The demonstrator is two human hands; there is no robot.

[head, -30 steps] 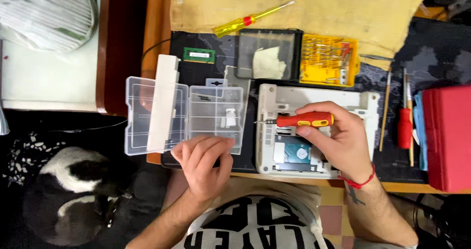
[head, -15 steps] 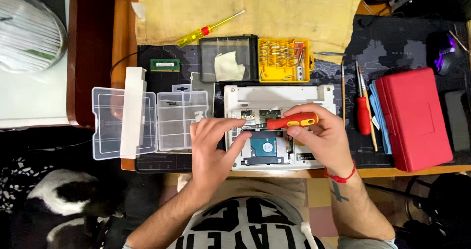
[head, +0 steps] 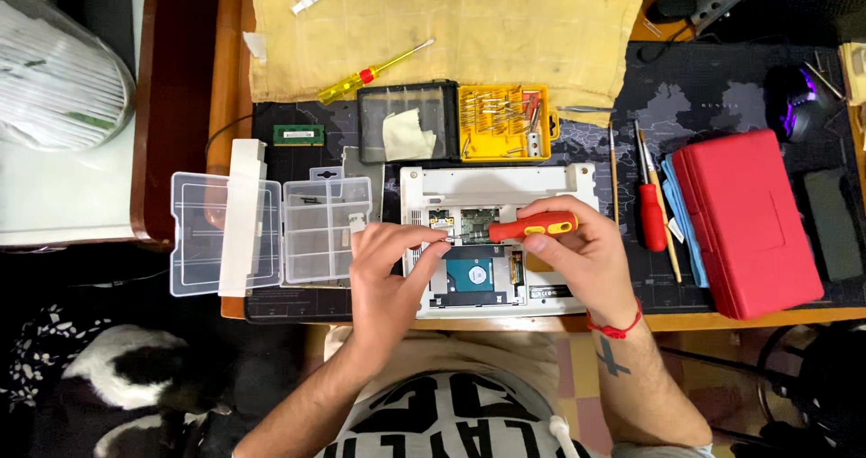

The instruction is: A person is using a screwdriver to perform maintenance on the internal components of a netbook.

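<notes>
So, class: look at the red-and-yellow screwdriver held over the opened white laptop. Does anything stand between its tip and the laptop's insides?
Nothing separate shows. The right hand holds the screwdriver level over the laptop; the left hand's fingers pinch right at its tip, so they partly cover that spot.

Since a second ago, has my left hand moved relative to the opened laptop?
Yes. The left hand went from the clear organizer box rightward onto the opened laptop, meeting the screwdriver tip.

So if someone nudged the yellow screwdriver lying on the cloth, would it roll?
Probably a little: the yellow screwdriver has a rounded handle and thin shaft. The tan cloth beneath looks soft and wrinkled, which would likely check it. It seems stiff and light, easy to lift.
</notes>
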